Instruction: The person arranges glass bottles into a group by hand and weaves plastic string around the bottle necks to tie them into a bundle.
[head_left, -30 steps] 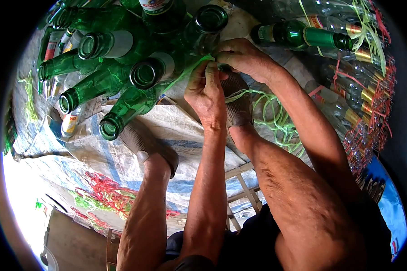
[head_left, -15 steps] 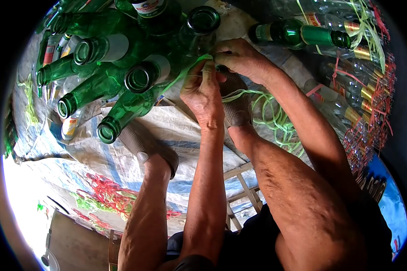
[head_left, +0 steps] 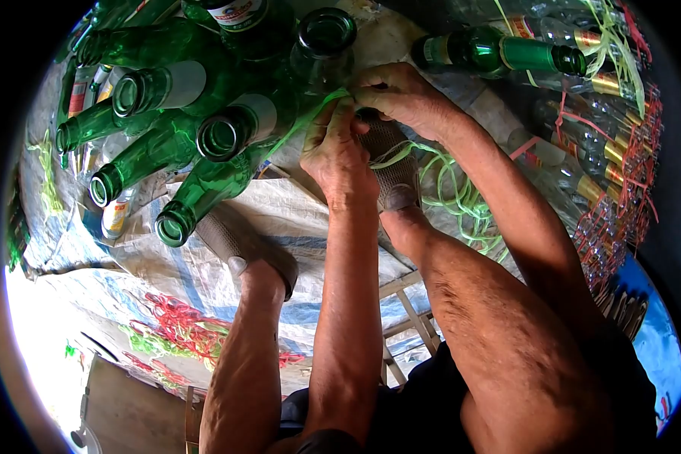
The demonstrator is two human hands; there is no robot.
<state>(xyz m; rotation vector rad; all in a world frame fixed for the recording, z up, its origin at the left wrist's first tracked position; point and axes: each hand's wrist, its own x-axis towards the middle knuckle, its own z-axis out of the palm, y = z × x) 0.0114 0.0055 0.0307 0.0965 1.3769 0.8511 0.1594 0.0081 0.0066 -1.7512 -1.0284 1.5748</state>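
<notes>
A cluster of empty green glass bottles (head_left: 218, 178) leans together at the upper left, mouths toward me. Green plastic twine (head_left: 301, 125) stretches along the near side of the cluster to my hands. My left hand (head_left: 339, 151) is closed, pinching the twine beside the bottles. Close by, my right hand (head_left: 401, 97) has its fingers bent in a pinch where the twine ends meet; its fingertips are partly hidden. From below my left hand a length of twine runs to a loose tangled coil (head_left: 450, 189) on the ground sheet.
Another green bottle (head_left: 492, 54) lies on its side at the upper right. Clear bottles with gold necks (head_left: 613, 155) are stacked and tied at the right. Red and green twine scraps (head_left: 185, 329) lie on the white woven sheet (head_left: 295, 219). My shoes (head_left: 246, 246) flank the work.
The bottle cluster has shifted slightly left and down. My hands stay close together at the twine, with only small finger movements.
</notes>
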